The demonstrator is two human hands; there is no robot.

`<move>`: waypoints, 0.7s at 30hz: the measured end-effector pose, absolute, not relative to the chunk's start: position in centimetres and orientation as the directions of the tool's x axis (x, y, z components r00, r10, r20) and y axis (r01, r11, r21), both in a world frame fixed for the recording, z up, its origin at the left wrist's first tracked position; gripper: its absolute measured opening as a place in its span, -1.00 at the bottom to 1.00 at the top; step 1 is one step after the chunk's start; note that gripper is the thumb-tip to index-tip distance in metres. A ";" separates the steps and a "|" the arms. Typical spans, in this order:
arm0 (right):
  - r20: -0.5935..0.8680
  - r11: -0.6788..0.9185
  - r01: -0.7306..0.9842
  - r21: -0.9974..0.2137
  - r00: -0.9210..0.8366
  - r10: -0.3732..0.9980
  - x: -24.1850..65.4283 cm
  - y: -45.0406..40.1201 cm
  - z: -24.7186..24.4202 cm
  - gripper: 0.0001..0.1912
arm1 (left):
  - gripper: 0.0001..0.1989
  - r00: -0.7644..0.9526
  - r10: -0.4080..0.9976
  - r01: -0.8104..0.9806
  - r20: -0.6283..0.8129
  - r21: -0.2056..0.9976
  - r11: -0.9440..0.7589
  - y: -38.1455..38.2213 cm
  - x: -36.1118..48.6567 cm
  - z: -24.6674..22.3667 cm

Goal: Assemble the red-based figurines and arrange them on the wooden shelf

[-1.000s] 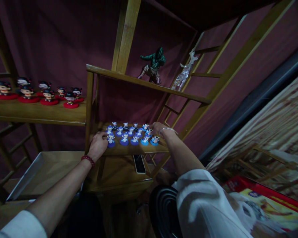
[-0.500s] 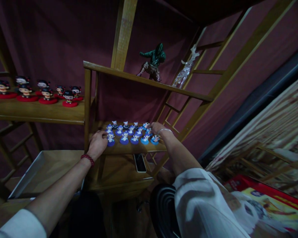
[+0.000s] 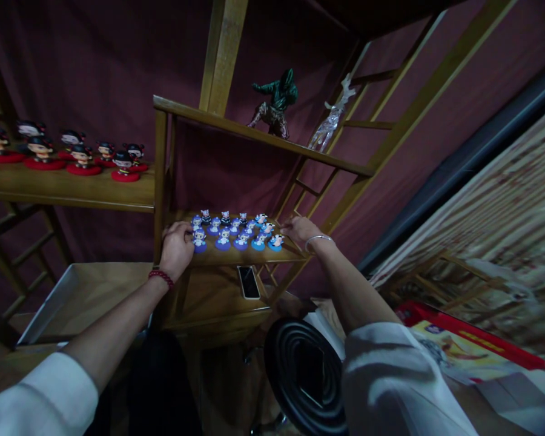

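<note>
Several small figurines on purple, blue and dark round bases (image 3: 223,238) stand in rows on a low wooden shelf (image 3: 236,257). At the left end of the rows, my left hand (image 3: 177,245) rests with bent fingers beside the leftmost purple-based figurine (image 3: 199,240); its fingertips are partly hidden, and nothing shows lifted in it. To the right of the rows is my right hand (image 3: 301,231), open, its fingers pointing left. A small gap separates it from the blue-based figurine (image 3: 276,241) at the right end.
Red-based figurines (image 3: 82,162) line a shelf on the left. Above stand a green hooded figure (image 3: 281,100) and a clear-wrapped figure (image 3: 329,124). A phone (image 3: 248,282) lies below. Lower down are an open box (image 3: 95,281), a black round stool (image 3: 277,369) and a red-yellow package (image 3: 463,345).
My right hand has drawn away to the right from the figurines it was touching. My left hand stays at the left end. The view has shifted, showing more of the stool.
</note>
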State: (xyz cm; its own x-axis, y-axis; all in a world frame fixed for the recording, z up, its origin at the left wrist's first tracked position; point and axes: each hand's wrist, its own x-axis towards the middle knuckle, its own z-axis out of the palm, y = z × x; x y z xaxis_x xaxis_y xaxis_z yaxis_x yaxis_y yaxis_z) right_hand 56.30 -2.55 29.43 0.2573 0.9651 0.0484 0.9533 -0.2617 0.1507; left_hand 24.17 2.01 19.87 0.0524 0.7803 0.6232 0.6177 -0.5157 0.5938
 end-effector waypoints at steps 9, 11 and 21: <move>0.119 -0.319 0.939 0.126 0.305 0.945 54.8 -5.4 28.5 -0.62 | -0.67 0.307 0.507 0.458 0.806 0.342 -0.821 -3.9 23.4 17.9; 0.196 -0.346 0.932 0.111 0.321 0.927 54.1 -6.1 28.0 -0.64 | -0.67 0.378 0.480 0.404 0.792 0.325 -0.855 -5.5 23.3 16.7; 0.731 -0.129 0.968 -0.214 0.246 0.636 47.8 -11.1 19.3 -0.69 | -0.61 0.677 0.639 0.436 0.364 0.501 -0.748 -9.9 22.9 9.4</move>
